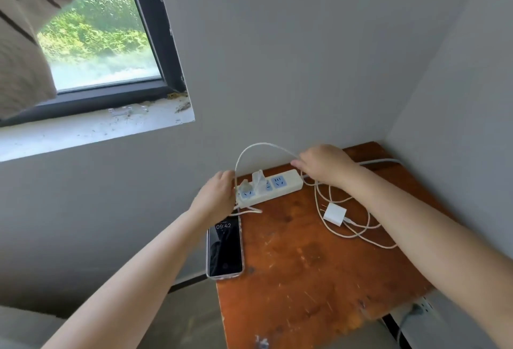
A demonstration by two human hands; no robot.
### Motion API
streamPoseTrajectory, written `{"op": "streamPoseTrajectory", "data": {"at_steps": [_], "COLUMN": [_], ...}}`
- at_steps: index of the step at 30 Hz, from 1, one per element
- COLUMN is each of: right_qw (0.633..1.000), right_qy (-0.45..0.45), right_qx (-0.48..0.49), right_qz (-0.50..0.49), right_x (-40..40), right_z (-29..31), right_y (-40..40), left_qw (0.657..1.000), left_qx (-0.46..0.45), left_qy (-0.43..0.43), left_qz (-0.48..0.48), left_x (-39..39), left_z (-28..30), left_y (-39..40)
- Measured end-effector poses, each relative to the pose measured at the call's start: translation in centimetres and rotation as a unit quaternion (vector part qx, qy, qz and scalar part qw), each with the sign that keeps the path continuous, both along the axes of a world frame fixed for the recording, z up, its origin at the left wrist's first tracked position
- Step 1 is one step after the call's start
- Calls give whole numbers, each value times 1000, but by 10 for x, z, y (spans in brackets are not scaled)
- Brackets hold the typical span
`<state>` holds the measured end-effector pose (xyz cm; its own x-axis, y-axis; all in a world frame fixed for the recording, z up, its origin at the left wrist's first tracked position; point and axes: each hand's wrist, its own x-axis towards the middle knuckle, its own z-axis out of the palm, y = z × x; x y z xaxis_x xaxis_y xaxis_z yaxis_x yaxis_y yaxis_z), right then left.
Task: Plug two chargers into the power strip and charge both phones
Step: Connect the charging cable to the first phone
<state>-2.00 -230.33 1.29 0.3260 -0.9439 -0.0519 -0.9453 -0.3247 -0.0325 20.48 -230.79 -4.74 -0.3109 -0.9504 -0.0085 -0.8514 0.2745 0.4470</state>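
A white power strip [286, 183] lies at the far edge of the worn wooden table [305, 265]. Blurred white plugs [259, 179] stand in its left sockets. A white cable [261, 145] arches above the strip between my hands. My left hand [216, 196] grips the cable at the strip's left end. My right hand [323, 164] pinches the cable's other side above the strip's right end. A phone [224, 248] with its screen lit lies at the table's left edge. A white charger brick [334, 214] lies unplugged on the table among loops of white cable [361, 233].
The table stands in a corner between two grey walls. A window with a dusty sill [97, 124] is at the upper left. A wall socket [419, 308] with a plugged cord sits below the table's right edge.
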Motion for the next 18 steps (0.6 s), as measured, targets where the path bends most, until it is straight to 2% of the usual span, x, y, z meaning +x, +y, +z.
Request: {"op": "streamPoseTrajectory", "data": {"at_steps": [2, 3, 4, 6, 9, 11, 14, 16, 18], "right_qw": [996, 995, 994, 994, 997, 998, 982, 959, 935], "right_qy": [67, 82, 94, 103, 70, 47, 46, -78, -214], "right_qx": [-21, -21, -9, 8, 13, 38, 144, 175, 123], "right_qz": [55, 57, 48, 32, 24, -9, -116, -209, -254], "right_x": [20, 26, 30, 36, 36, 29, 2, -19, -29], "right_z": [3, 5, 6, 6, 1, -7, -25, -39, -49], "right_y": [12, 18, 24, 37, 55, 60, 56, 51, 47], "left_qw": [984, 974, 971, 974, 952, 946, 953, 973, 985], "left_qx": [54, 49, 20, -81, -140, -157, -185, -138, 4], "left_qy": [169, 222, 239, 200, 123, 99, 85, 50, -39], "left_qz": [7, 19, 17, -63, -243, -266, -223, -180, -169], "left_x": [-14, -17, -18, -14, -7, 2, 24, 44, 57], "left_z": [4, 6, 8, 12, 13, 9, 0, -12, -27], "left_y": [7, 12, 15, 21, 31, 35, 36, 36, 36]}}
